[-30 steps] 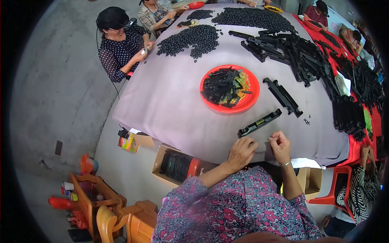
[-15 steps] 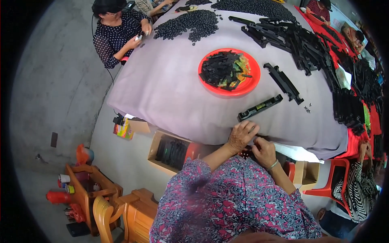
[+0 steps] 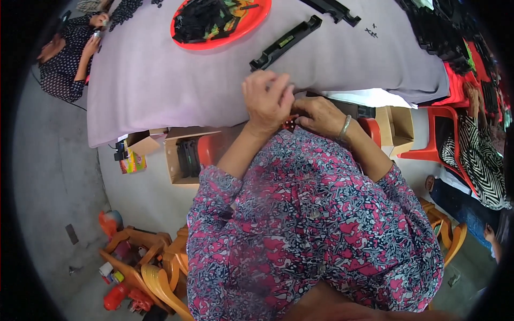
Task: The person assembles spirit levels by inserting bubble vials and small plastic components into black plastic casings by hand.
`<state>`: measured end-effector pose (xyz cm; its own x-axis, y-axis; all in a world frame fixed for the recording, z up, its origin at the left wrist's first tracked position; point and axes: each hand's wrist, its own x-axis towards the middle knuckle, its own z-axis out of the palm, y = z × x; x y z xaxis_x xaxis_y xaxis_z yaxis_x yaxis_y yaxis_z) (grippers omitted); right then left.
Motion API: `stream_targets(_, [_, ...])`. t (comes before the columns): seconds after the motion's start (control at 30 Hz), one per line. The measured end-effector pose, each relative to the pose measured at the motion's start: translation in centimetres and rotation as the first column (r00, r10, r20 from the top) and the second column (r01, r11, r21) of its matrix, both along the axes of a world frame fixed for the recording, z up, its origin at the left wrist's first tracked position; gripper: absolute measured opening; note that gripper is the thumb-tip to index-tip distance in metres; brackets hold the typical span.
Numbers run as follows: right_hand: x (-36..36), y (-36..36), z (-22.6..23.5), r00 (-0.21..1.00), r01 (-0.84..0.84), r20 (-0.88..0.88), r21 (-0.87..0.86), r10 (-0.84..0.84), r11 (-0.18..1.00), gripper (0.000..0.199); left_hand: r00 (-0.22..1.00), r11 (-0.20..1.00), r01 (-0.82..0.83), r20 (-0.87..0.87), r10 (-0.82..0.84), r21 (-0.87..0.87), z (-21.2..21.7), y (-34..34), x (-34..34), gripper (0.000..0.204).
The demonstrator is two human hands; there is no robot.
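My left hand (image 3: 266, 99) is raised at the front edge of the table, slightly blurred, fingers bent and apart, with nothing visible in it. My right hand (image 3: 321, 115) is beside it, just below the cloth's edge over my lap. Its fingers are curled, and whatever they hold is hidden. Just beyond my left fingertips lies a black spirit level body (image 3: 286, 43) with a yellow-green insert. A second black level body (image 3: 334, 9) lies farther back. To the left, a red plate (image 3: 222, 44) is heaped with black strips and yellow-green pieces.
A grey-mauve cloth (image 3: 160, 88) covers the table. Small black bits (image 3: 371, 31) lie at right, near a pile of black parts (image 3: 436, 37). Open cartons (image 3: 174, 168) stand beneath the table. Another person (image 3: 67, 56) works at far left; a red chair (image 3: 444, 131) stands at right.
The view has tilted down, so the table sits higher in it. My left hand has lifted and moved apart from the right, its fingers spreading. The level body lies as before.
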<state>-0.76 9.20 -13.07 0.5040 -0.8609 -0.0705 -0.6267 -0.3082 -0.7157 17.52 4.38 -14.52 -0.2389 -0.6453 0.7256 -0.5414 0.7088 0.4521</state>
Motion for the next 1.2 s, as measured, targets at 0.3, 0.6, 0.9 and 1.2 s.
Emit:
stream_targets(0.3, [-0.8, -1.0, 5.5, 0.951, 0.218, 0.195, 0.137, -0.242, 0.966, 0.011, 0.969, 0.970, -0.205, 0.165, 0.182, 0.130, 4.0, -4.0, 0.8, 0.069])
stream_targets(0.6, [-4.9, -8.3, 5.5, 0.936, 0.348, 0.184, -0.370, -0.299, 0.861, 0.023, 0.989, 0.951, -0.041, 0.145, -0.004, 0.306, 2.5, -5.5, 0.0, 0.040])
stream_targets(0.9, [-4.7, -11.5, 4.3, 0.944, 0.325, 0.048, -0.284, -0.325, 0.902, 0.028, 0.997, 0.941, 0.033, 0.053, -0.054, 0.338, 2.2, -5.6, 0.3, 0.039])
stream_targets(1.2, [-4.9, -11.2, 2.5, 0.806, 0.365, 0.570, -0.692, 0.160, 0.623, 0.012, 0.992, 0.928, 0.088, 0.049, -0.114, 0.363, 3.7, -5.4, 1.0, 0.035])
